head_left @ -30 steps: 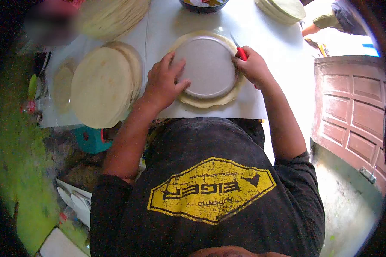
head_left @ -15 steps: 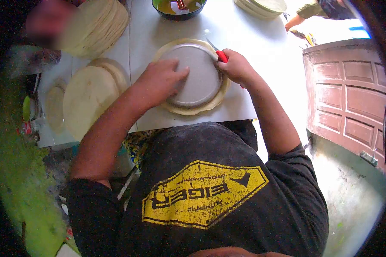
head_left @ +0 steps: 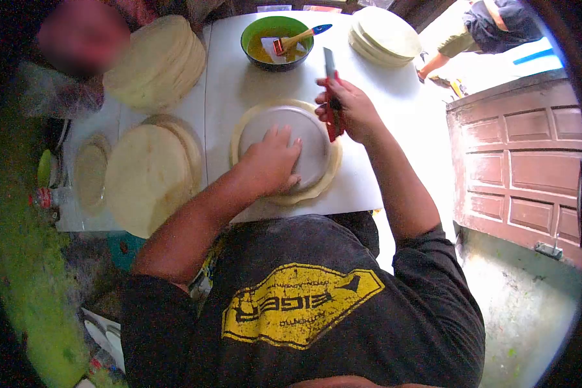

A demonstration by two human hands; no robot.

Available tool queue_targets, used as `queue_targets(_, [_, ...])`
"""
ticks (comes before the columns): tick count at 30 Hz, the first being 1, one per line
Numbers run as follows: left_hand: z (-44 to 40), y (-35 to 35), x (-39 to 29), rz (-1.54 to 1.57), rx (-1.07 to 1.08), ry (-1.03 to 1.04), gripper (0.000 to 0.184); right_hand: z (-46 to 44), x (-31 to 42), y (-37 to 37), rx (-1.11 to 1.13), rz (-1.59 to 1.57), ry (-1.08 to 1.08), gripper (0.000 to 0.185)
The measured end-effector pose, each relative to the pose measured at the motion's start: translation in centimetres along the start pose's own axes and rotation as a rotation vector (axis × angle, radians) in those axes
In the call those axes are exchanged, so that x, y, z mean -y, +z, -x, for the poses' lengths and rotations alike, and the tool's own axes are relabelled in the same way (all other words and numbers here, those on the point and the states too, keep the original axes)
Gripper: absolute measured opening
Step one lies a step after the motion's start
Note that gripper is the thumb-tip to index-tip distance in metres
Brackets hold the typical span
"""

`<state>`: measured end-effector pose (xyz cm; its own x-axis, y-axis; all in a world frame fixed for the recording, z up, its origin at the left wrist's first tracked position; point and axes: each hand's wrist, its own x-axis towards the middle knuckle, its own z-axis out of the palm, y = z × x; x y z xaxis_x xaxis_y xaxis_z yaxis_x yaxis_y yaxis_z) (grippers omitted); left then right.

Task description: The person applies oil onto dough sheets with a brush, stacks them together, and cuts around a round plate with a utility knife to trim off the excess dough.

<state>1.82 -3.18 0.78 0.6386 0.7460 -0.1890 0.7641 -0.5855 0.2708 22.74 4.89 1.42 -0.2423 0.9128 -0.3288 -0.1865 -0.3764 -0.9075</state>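
Note:
My left hand lies with fingers spread on a round grey plate, pressing its flat face. Beneath the plate is a stack of thin, pale round sheets, like flatbread or dough, whose uneven rim shows all around it. In my right hand is a red utility knife, held above the plate's right edge with its blade pointing away from me. The blade is apart from the sheets.
A green bowl of yellowish liquid holds a brush. Other stacks of pale rounds stand at back left, left and back right. People are at upper left and upper right. A brown door stands right.
My right hand has lifted the knife off the plate's edge and turned it upright. My left hand has flattened onto the plate. The camera view has shifted, showing more of the bowl.

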Motion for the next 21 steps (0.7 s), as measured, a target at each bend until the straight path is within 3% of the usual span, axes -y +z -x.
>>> queue_targets(7, [-0.1, -1.2, -0.5, 0.047, 0.124, -0.054, 0.074, -4.7, 0.1, 0.4, 0.063, 0.014, 0.201, 0.034])
queue_targets(10, [0.0, -0.1, -0.2, -0.021, 0.012, -0.022, 0.073, -3.8, -1.6, -2.8, 0.049, 0.099, 0.307, 0.031])
queue_targets(11, [0.0, -0.1, -0.2, -0.016, 0.005, -0.030, 0.073, -2.4, -1.0, -2.6, -0.057, 0.140, 0.319, 0.028])
queue_targets(13, [-0.1, -0.2, -0.7, 0.034, 0.060, -0.063, 0.076, -1.3, -0.1, -2.2, -0.205, 0.308, 0.138, 0.028])
queue_targets(14, [0.0, -0.5, -1.0, 0.038, 0.065, -0.061, 0.076, -2.1, 0.2, -2.4, -0.181, 0.531, 0.067, 0.036])
queue_targets(15, [0.0, -1.1, -1.2, 0.035, 0.105, -0.070, 0.077, -2.2, 0.2, -2.0, -0.174, 0.556, -0.121, 0.043])
queue_targets(17, [-0.4, -1.0, -1.0, 0.030, 0.147, -0.081, 0.079, -5.2, -0.8, -1.6, -0.302, 1.220, -0.635, 0.048])
queue_targets(21, [0.0, 0.3, -1.8, 0.002, 0.051, -0.112, 0.080, -2.1, -1.5, 0.3, -0.257, 1.476, -0.531, 0.050])
